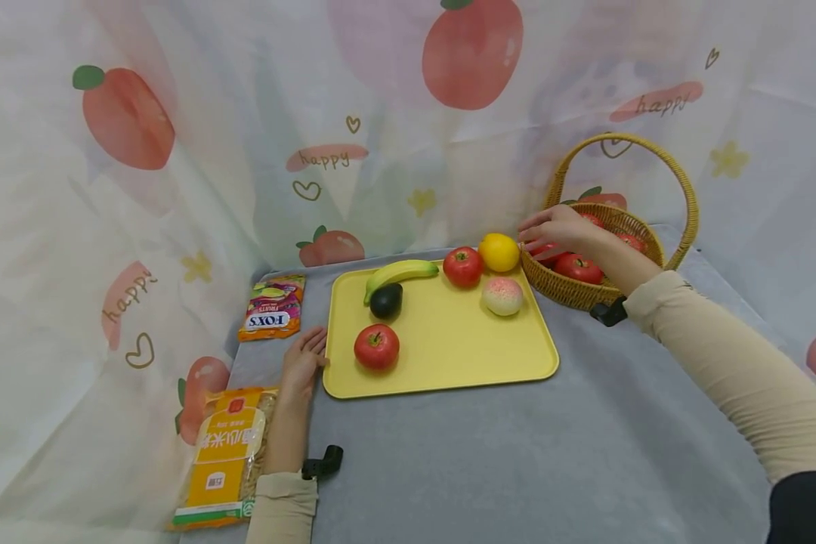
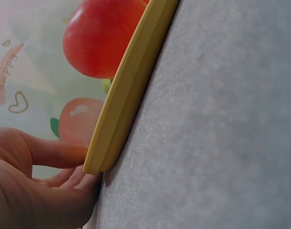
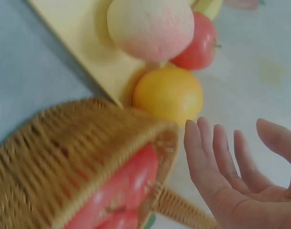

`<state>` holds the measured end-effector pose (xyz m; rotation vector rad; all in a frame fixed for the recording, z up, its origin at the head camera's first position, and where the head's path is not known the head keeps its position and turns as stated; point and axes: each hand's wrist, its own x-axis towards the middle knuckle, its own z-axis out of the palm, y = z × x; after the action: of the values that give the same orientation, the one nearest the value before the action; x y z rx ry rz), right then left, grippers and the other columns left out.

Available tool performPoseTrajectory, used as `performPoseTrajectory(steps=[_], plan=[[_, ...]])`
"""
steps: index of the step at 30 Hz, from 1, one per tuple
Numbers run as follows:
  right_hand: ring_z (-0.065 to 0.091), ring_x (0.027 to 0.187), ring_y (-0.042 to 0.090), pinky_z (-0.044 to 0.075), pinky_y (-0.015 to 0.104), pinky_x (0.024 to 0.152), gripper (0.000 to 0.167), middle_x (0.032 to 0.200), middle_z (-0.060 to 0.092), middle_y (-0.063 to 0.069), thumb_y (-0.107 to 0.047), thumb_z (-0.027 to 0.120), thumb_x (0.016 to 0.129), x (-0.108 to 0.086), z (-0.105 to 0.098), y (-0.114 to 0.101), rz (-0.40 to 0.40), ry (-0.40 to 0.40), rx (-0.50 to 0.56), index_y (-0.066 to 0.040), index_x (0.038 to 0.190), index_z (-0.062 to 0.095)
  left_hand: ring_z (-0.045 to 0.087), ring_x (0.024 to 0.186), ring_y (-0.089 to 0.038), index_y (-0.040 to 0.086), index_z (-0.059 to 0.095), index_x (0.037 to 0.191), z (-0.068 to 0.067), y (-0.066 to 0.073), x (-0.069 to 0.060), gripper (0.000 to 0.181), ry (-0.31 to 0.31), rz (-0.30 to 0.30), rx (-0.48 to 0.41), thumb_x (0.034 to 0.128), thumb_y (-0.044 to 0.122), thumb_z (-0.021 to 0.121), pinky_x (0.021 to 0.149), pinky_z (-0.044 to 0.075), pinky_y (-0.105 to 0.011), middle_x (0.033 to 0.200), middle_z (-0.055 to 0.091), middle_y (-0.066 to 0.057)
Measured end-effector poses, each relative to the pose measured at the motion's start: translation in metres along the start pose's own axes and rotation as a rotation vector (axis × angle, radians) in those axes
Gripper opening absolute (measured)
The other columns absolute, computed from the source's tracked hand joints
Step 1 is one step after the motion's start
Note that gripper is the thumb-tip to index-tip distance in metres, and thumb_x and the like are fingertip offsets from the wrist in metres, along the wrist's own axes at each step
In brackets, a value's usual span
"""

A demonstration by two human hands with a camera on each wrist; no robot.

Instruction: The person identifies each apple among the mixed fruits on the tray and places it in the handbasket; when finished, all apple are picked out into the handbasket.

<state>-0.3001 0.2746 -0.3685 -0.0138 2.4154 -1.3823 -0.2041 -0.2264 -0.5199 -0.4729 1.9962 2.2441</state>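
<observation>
My left hand (image 1: 302, 361) touches the left edge of the yellow tray (image 1: 462, 363) with fingers fairly straight; in the left wrist view its thumb (image 2: 62, 153) meets the rim. My right hand (image 1: 561, 229), holding nothing, hovers over the left side of the wicker basket (image 1: 564, 291), with fingers spread. Several red apples (image 1: 578, 268) lie in that basket. Nearest the right fingertips is a yellow lemon-like fruit (image 1: 499, 252) at the tray's back right corner. Also on the tray are a peach (image 1: 502, 296), two red apples (image 1: 377, 347), a banana (image 1: 408, 270) and a dark avocado (image 1: 386, 301).
A Fox's fruit candy bag (image 1: 272, 308) lies left of the tray. Closer to me, an orange-and-yellow food packet (image 1: 224, 461) lies beside the left forearm. The basket's tall handle (image 1: 687, 196) arches above it. Behind the grey-covered table (image 1: 517, 461) hangs a printed curtain (image 1: 381, 91).
</observation>
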Motion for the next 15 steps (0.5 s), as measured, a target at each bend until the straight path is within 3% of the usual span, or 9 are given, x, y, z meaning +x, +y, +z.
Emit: performPoseTrajectory(steps=[4, 9, 12, 15], plan=[[0.073, 0.101, 0.020, 0.057, 0.048, 0.099, 0.051, 0.151, 0.049, 0.030, -0.020, 0.059, 0.107, 0.010, 0.016, 0.000, 0.015, -0.027, 0.032, 0.006, 0.149, 0.049, 0.041, 0.149, -0.033, -0.005, 0.039, 0.156, 0.000, -0.001, 0.001, 0.077, -0.005, 0.008, 0.005, 0.0822, -0.028, 0.044, 0.122, 0.034, -0.042, 0.159, 0.044, -0.023], [0.064, 0.124, 0.038, 0.055, 0.048, 0.102, 0.052, 0.155, 0.046, 0.027, -0.022, 0.059, 0.107, 0.019, 0.035, -0.001, 0.014, -0.059, 0.043, 0.006, 0.150, 0.049, 0.041, 0.149, -0.033, -0.005, 0.040, 0.155, 0.000, -0.001, 0.000, 0.078, -0.002, 0.016, 0.004, 0.0811, -0.029, 0.044, 0.122, 0.034, -0.042, 0.159, 0.044, -0.024], [0.059, 0.130, 0.044, 0.059, 0.044, 0.097, 0.052, 0.155, 0.045, 0.026, -0.020, 0.059, 0.106, 0.023, 0.045, -0.002, 0.009, -0.075, 0.049, 0.005, 0.151, 0.048, 0.041, 0.149, -0.033, -0.005, 0.039, 0.156, 0.000, 0.000, 0.000, 0.078, -0.002, 0.014, 0.005, 0.0811, -0.029, 0.044, 0.122, 0.034, -0.042, 0.159, 0.043, -0.024], [0.061, 0.127, 0.045, 0.062, 0.039, 0.090, 0.050, 0.152, 0.047, 0.027, -0.018, 0.059, 0.106, 0.028, 0.053, -0.004, -0.002, -0.080, 0.046, 0.004, 0.150, 0.049, 0.041, 0.149, -0.032, -0.004, 0.040, 0.156, 0.000, 0.001, 0.000, 0.078, 0.002, 0.005, 0.010, 0.0820, -0.028, 0.045, 0.122, 0.034, -0.042, 0.159, 0.044, -0.023]])
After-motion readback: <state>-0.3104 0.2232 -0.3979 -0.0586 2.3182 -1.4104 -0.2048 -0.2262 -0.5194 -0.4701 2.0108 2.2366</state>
